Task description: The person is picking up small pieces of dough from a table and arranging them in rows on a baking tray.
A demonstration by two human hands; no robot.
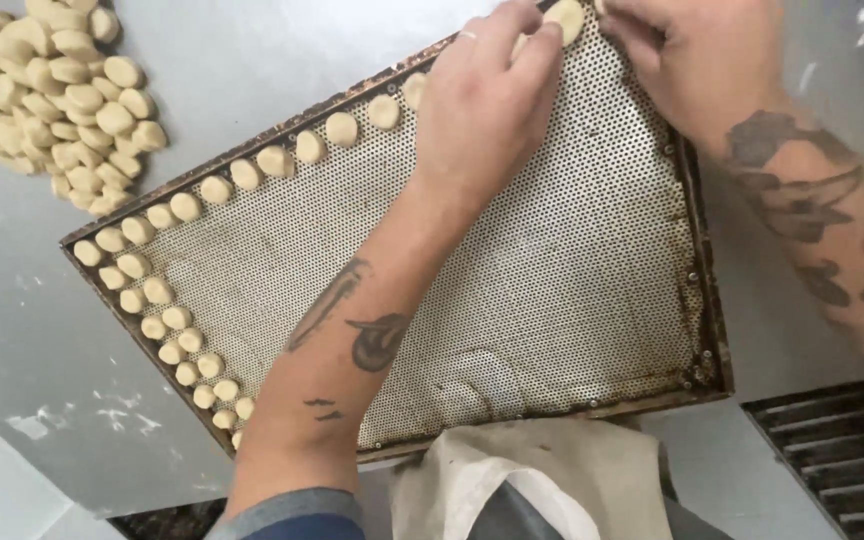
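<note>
While one edge row and part of a second are filling the perforated tray, the left hand is pinching a dough piece at twelve o'clock; the right hand, fingers curled, is touching it, with the dough pile waiting at ten o'clock.

Just one head-mounted cam here, looking steeply down and pretty close on the perforated baking tray, which fills the frame's middle, slightly tilted.
</note>
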